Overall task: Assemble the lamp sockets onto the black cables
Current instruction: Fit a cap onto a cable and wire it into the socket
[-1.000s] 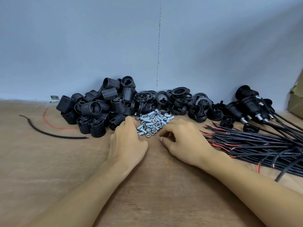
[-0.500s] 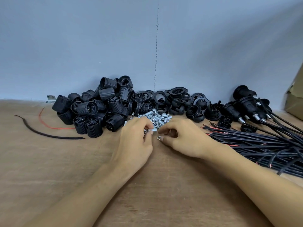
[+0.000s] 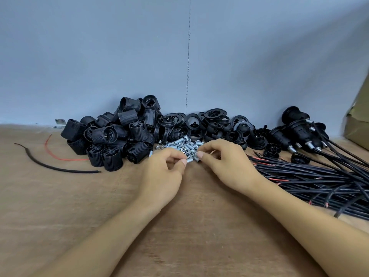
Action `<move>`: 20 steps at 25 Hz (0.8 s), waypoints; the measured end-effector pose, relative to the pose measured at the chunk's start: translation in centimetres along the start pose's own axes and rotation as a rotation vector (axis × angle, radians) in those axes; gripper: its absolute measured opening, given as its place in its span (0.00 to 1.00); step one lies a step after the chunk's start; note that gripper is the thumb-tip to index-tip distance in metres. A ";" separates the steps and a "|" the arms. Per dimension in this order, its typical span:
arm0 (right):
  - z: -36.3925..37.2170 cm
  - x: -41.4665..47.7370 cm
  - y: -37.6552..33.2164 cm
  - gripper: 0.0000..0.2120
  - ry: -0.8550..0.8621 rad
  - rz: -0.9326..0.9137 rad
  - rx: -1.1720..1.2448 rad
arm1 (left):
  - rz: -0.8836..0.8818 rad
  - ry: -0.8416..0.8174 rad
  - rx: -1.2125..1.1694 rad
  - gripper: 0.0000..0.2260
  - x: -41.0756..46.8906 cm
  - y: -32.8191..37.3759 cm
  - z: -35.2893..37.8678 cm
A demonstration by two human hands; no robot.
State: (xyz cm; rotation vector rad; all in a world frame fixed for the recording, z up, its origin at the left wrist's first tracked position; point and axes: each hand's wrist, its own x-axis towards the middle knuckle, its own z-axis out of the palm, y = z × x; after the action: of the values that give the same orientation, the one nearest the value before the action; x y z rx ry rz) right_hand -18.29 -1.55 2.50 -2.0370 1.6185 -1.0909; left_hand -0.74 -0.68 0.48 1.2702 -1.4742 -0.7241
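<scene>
A heap of black ribbed lamp sockets [image 3: 111, 136] lies at the back left of the wooden table. Black rings and caps [image 3: 211, 124] are piled behind a small heap of silver threaded tubes and nuts [image 3: 179, 143]. A bundle of black cables [image 3: 311, 176] with red wire ends fans out at the right. My left hand [image 3: 165, 170] pinches one end of a silver threaded tube [image 3: 192, 158] with thumb and fingertips. My right hand [image 3: 225, 162] pinches its other end. Both hands meet just in front of the metal heap.
Several assembled sockets on cables [image 3: 299, 132] lie at the back right. A loose black cable piece [image 3: 60, 166] and a red wire [image 3: 60, 156] lie at the left. A cardboard box [image 3: 359, 120] stands at the right edge. A blue-grey wall closes the back.
Both hands have lifted from the metal heap and come together. They now pinch a silver tube between them, slightly nearer to me than before.
</scene>
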 end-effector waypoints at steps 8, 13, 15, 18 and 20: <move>0.8 -0.6 -0.7 0.05 -0.141 0.106 0.607 | -0.272 0.015 -0.569 0.02 -0.1 1.1 0.0; 0.9 -0.6 -0.7 0.06 -0.127 0.092 0.658 | -0.348 -0.034 -0.669 0.04 0.0 1.5 0.0; 0.9 -0.6 -0.8 0.07 -0.123 0.089 0.688 | -0.367 -0.081 -0.709 0.06 -0.1 1.6 0.0; 0.8 -0.6 -0.7 0.07 -0.127 0.088 0.692 | -0.375 -0.119 -0.720 0.08 -0.1 1.7 0.1; 0.5 -0.5 -0.6 0.07 -0.140 0.088 0.672 | -0.381 -0.137 -0.723 0.11 -0.1 1.7 0.0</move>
State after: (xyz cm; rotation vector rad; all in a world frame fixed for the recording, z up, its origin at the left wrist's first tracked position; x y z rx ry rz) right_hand -17.54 -1.00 2.38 -1.5392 1.0605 -1.2162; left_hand -1.31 -0.20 1.96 0.9392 -0.9228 -1.4627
